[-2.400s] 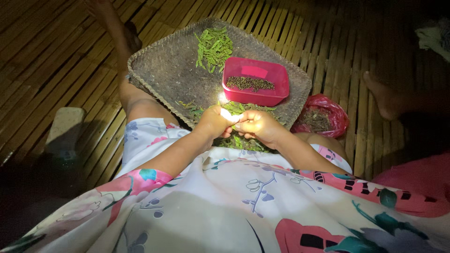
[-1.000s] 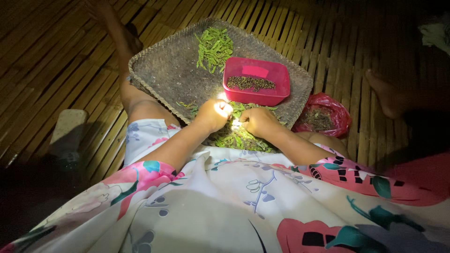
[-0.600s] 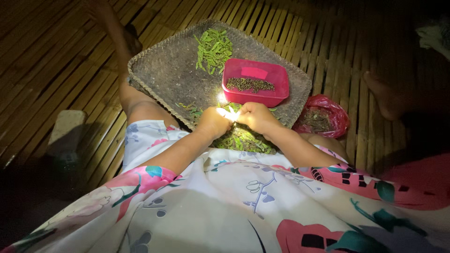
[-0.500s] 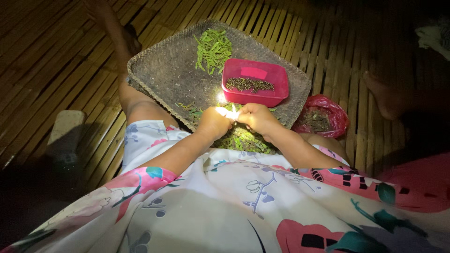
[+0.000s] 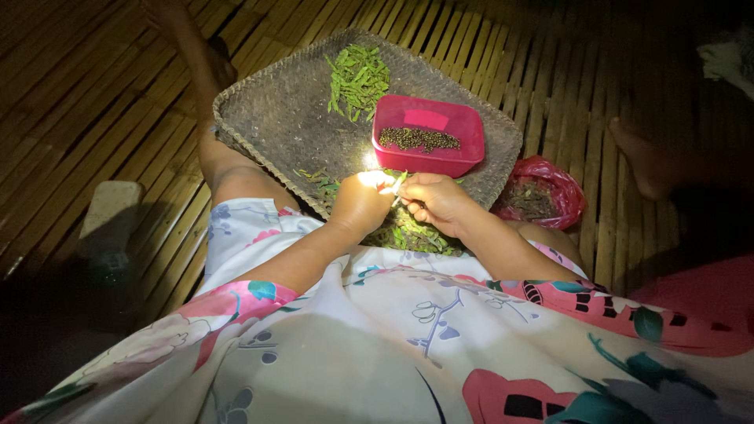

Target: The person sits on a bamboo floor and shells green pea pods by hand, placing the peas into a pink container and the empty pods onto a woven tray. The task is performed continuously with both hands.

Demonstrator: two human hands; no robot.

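Both hands pinch one green pod between them, left hand and right hand closed on it over the near edge of the woven tray; shelling seems underway, and next calls for tipping seeds into the red tub just beyond

What I can't make out from here

A hot glare washes out my left hand fingertips and whatever slim green pod they share with my right hand; I can't tell the grip. My wrists cover part of the near heap of green pods. The crumpled red plastic bag holds dark, unreadable contents. A bare foot fades into darkness on the right.
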